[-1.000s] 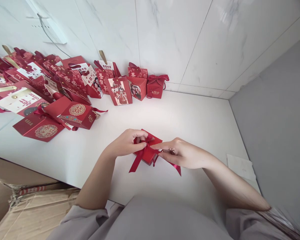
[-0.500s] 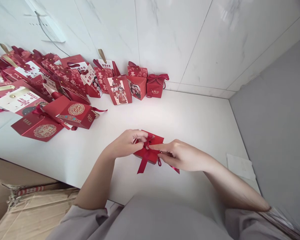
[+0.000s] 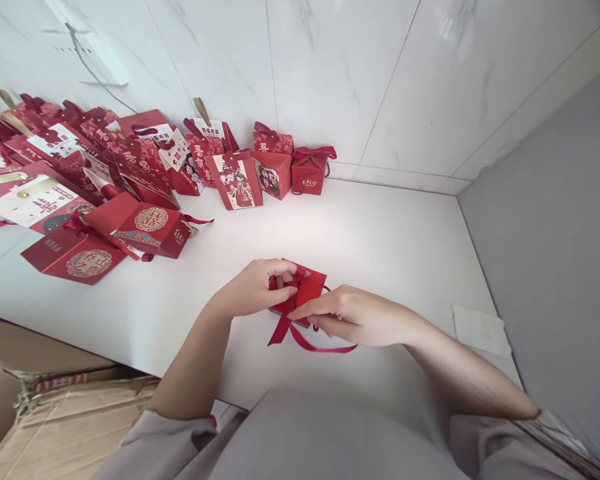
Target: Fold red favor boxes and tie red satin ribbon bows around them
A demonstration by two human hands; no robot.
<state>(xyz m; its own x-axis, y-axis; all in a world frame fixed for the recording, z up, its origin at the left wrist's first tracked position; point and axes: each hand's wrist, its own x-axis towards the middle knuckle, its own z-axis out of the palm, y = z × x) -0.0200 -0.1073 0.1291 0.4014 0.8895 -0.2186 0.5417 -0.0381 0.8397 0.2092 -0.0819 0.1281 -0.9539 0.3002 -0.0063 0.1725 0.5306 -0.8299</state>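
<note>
A small red box [image 3: 313, 285] stands on the white table in front of me, with a red ribbon [image 3: 325, 349] on top and its loose ends hanging toward me. On the box's left side, my left hand [image 3: 259, 285] pinches the ribbon near the knot with thumb and fingers. My right hand [image 3: 353, 315] is at the near right of the box, its index fingertip against the ribbon where the tails leave the box. The knot is partly hidden by my left fingers.
Many red gift boxes [image 3: 153, 227] crowd the table's [image 3: 380, 233] left and back, by the tiled wall. A white paper [image 3: 481, 330] lies near the right edge. Cardboard boxes [image 3: 75, 427] stand at the lower left.
My right hand has moved from the knot down toward the near side of the box. One ribbon tail now curves out to the right below it. My left hand has barely moved.
</note>
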